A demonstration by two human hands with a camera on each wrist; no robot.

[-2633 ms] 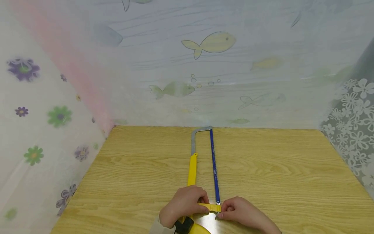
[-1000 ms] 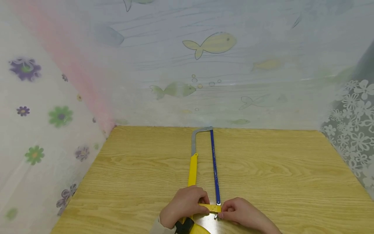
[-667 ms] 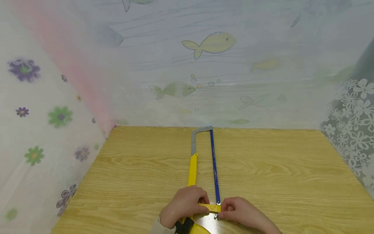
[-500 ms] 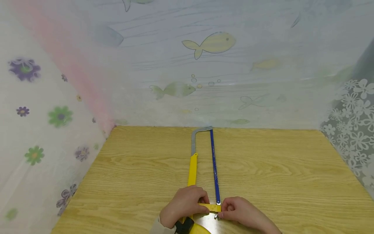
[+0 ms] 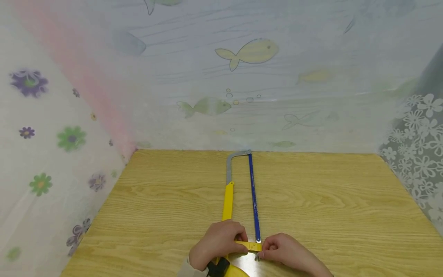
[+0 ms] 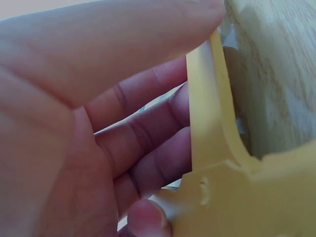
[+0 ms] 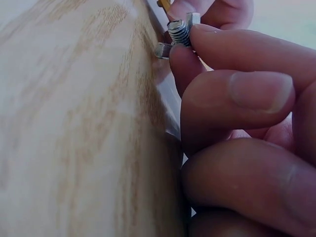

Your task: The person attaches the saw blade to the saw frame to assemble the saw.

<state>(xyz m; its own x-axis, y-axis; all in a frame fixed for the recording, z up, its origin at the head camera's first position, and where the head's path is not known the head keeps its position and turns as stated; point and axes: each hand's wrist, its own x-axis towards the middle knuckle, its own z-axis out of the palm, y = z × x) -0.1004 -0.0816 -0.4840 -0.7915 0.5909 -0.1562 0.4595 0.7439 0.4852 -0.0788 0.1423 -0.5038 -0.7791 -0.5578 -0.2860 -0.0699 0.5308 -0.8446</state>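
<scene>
A hacksaw lies on the table, its yellow-and-grey frame point(image 5: 227, 202) on the left and its blue blade point(image 5: 254, 196) on the right. My left hand point(image 5: 223, 240) grips the yellow arm point(image 5: 250, 245) at the near end, thumb on one side and fingers behind, as the left wrist view shows. At the blade's near end, my right hand point(image 5: 287, 250) pinches a small metal wing nut point(image 7: 193, 19) between thumb and forefinger. A threaded screw end point(image 7: 178, 30) sticks out through the nut. The saw's yellow handle point(image 5: 236, 271) is partly hidden under my left wrist and cut off by the frame's edge.
The wood-grain table point(image 5: 166, 192) extends around the saw. A pale curtain point(image 5: 173, 69) printed with fish stands behind it, close to the saw's far end. Flowered sheets point(image 5: 45, 154) flank the sides. A black strap point(image 5: 219, 266) circles the left wrist.
The small wing nut has turned slightly under my right fingertips; its visible wings sit at another angle. The saw and my left hand stay in place.
</scene>
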